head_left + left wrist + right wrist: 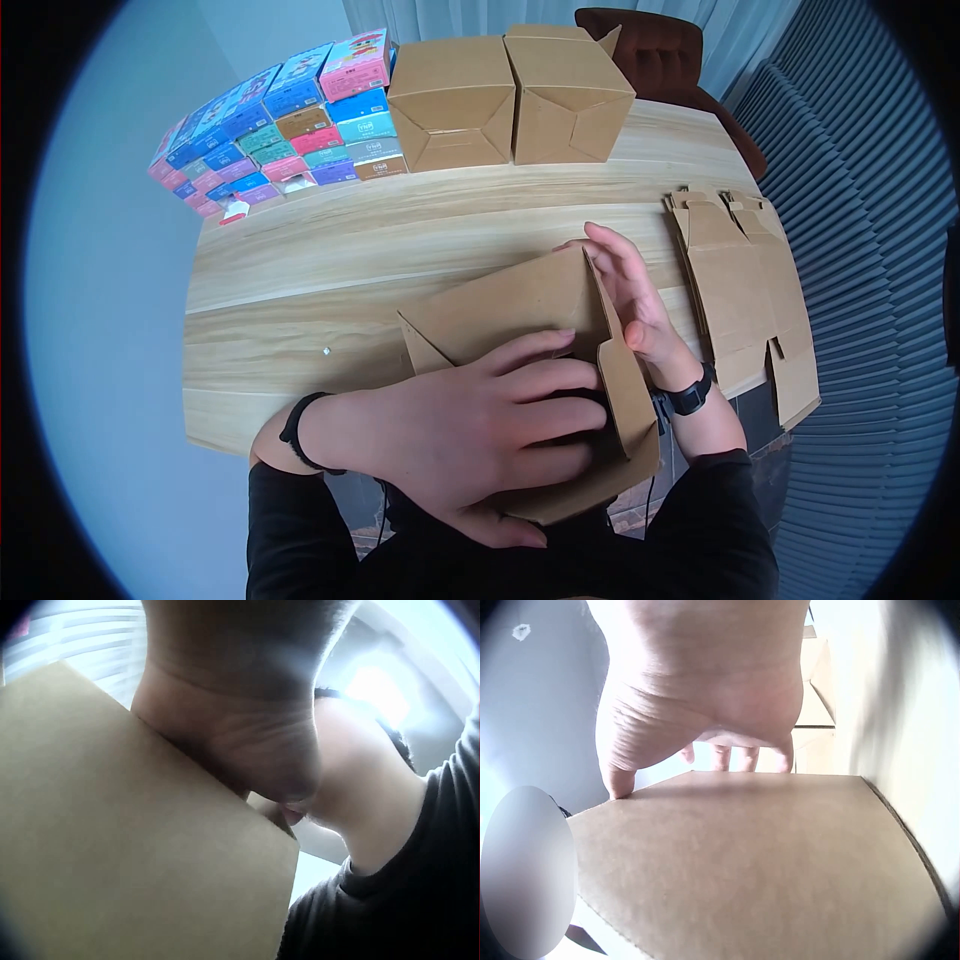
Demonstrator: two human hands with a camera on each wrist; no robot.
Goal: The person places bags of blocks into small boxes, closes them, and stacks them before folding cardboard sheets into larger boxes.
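Observation:
An open cardboard box point(500, 300) is tilted at the table's near edge, a flap point(628, 395) raised on its right side. From the left, my left hand point(470, 430) reaches over the opening. Its outstretched fingers lie inside the box, and the thumb is at the near rim. Fingertips are partly hidden in the box's shadow. My right hand point(635, 300) stands along the box's outer right side with its fingers extended, some of them behind the far corner. In the right wrist view, the thumb touches the cardboard edge point(705, 780).
Two closed cardboard boxes point(450, 100) stand at the back beside stacked colourful small boxes point(300, 130). Flattened cardboard point(740, 280) lies at the table's right edge. A tiny white bit point(327, 351) lies left of the hands. Behind stands a brown chair point(650, 45).

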